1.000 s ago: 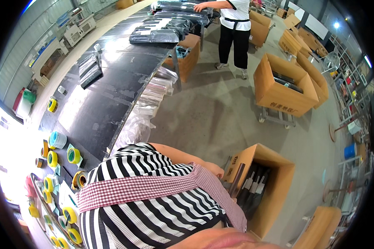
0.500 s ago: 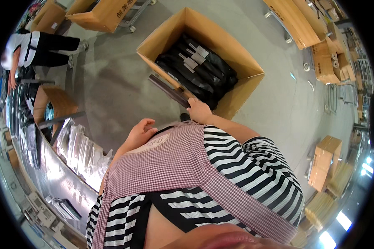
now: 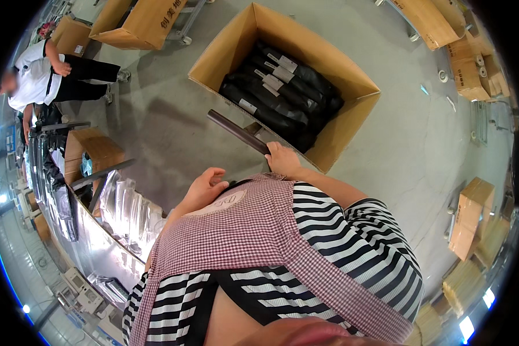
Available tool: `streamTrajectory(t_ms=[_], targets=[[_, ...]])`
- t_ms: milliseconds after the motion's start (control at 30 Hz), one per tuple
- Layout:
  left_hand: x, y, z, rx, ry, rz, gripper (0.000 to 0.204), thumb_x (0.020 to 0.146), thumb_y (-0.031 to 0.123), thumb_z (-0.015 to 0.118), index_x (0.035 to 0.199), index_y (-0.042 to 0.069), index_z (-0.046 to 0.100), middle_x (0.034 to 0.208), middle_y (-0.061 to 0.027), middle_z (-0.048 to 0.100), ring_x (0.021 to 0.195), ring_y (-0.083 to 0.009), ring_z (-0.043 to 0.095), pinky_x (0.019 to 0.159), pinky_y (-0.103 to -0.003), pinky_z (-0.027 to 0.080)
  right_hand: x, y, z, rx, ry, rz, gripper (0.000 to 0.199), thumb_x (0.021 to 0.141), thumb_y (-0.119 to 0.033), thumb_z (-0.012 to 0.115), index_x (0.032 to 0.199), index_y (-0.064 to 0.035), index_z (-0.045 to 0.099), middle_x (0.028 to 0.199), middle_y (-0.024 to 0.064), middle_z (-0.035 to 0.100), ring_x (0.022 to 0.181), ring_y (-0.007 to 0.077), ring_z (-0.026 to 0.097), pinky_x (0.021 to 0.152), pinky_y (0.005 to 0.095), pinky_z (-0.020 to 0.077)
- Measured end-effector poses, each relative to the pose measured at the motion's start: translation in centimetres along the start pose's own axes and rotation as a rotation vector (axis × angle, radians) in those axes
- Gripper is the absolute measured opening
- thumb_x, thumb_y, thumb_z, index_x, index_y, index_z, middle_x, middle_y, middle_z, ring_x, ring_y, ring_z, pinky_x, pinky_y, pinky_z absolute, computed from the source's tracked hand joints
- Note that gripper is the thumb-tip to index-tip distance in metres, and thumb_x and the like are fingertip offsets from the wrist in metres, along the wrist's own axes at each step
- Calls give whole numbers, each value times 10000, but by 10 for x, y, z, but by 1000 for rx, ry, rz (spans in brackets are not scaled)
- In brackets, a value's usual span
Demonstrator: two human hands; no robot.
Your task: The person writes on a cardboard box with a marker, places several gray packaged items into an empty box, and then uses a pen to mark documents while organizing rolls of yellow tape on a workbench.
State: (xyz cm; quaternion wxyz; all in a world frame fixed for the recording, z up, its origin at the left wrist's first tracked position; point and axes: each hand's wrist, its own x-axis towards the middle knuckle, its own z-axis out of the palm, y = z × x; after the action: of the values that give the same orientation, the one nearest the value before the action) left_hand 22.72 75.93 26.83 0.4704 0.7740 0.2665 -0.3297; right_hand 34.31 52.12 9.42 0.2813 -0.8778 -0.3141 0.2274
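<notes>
My right hand (image 3: 284,160) is closed around the near end of a dark brown handlebar (image 3: 236,130). This bar runs along the near left side of a large open cardboard box (image 3: 343,135). Inside the box lie several black plastic-wrapped bundles (image 3: 271,95) with white labels. In front of my checked apron (image 3: 230,230), my left hand (image 3: 206,185) is held up with loosely curled fingers set apart, nothing in it. What the handlebar is fixed to is mostly hidden by the box.
To the left is a shiny metal table (image 3: 106,259) with clear plastic bags (image 3: 130,205) beside it. A person (image 3: 46,75) stands at the far left near a smaller carton (image 3: 95,153). More cartons on wheels stand at the far left (image 3: 135,32) and right (image 3: 472,219).
The box and handlebar sit slightly farther right in view, with my right hand still on the bar. The person at the far left now has a forearm bent at the waist.
</notes>
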Motion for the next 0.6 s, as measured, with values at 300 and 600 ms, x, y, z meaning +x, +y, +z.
streamTrajectory(t_ms=[300, 600], targets=[[-2, -42, -17, -79, 91, -28, 414, 952, 206, 658, 1305, 23, 544, 1251, -213, 635, 1128, -293, 634, 956, -387, 508, 23, -37, -32, 117, 273, -185, 393, 799, -160, 690, 1155, -44, 570, 1108, 163, 617, 1045, 357, 598, 894, 448, 494], [-6, -125, -84, -231, 185, 30, 422, 934, 207, 686, 1286, 12, 560, 1205, -161, 660, 1082, -243, 643, 932, -356, 514, 98, -157, -6, 283, 159, -624, 198, 794, -117, 683, 985, -79, 646, 994, 91, 656, 931, 314, 638, 802, 418, 517]])
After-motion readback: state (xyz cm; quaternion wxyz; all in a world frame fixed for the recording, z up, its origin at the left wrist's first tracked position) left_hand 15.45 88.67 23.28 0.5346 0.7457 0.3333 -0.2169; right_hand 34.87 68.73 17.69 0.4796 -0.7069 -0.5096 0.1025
